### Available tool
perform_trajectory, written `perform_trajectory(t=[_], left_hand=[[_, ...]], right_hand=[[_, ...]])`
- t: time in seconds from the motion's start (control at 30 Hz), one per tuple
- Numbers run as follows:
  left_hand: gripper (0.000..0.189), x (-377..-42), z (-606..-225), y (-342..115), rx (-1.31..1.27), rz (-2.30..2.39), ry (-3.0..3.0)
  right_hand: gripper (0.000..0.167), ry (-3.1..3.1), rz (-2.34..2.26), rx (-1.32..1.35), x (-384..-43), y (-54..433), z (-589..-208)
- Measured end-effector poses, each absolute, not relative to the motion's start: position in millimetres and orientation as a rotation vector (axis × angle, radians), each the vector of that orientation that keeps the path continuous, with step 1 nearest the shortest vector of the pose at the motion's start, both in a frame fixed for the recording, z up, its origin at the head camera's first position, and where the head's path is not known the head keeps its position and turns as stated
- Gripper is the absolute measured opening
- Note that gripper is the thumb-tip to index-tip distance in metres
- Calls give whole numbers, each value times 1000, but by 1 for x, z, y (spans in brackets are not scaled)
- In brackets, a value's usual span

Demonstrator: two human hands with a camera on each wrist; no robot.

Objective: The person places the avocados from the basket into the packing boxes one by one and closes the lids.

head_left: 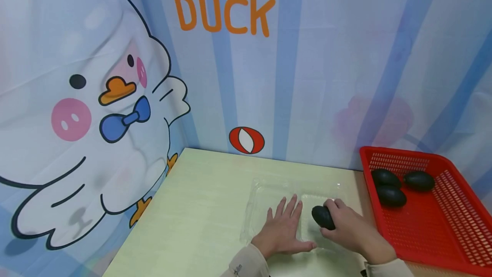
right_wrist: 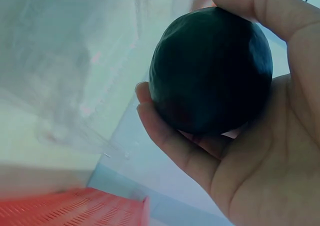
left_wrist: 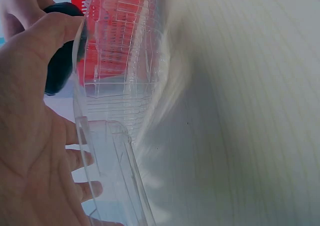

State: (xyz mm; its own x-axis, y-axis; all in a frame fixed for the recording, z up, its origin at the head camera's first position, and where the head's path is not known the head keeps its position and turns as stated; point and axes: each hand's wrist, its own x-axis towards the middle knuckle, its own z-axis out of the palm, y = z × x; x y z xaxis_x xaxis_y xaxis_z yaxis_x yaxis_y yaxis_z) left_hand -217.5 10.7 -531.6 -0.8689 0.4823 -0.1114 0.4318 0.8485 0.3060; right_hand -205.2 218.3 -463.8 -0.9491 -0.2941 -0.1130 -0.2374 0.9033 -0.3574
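A dark, oval avocado (head_left: 322, 217) is in my right hand (head_left: 352, 229), held over the right compartment of a clear plastic container (head_left: 254, 203). In the right wrist view, thumb and fingers curl round the avocado (right_wrist: 210, 71) from both sides. My left hand (head_left: 282, 231) lies with fingers spread over the middle of the container, its thumb pointing toward the right hand. From the left wrist, the container's thin wall (left_wrist: 112, 136) shows beside the straight fingers, with part of the avocado (left_wrist: 61, 68) behind the thumb.
To the right stands a red plastic basket (head_left: 430, 225) with three more avocados, one of them a dark avocado (head_left: 419, 181) near its back wall. The pale table (head_left: 192, 208) extends to the left. A duck-printed curtain (head_left: 246, 76) hangs behind and at the left.
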Motion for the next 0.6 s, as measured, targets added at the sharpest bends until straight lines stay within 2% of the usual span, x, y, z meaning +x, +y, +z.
perform_trajectory(t=[0.37,0.47,0.6], left_hand=[[111,-210,-533,35,901,366,2805],[111,-209,-531,29,933,387,2810],[112,-209,-530,-4,816,479,2869]], right_hand=[[60,2900,-487,-226,-178,235,-480],[58,2915,-531,-237,-175,227,-484],[55,2899,-628,-413,-191,194,-488]])
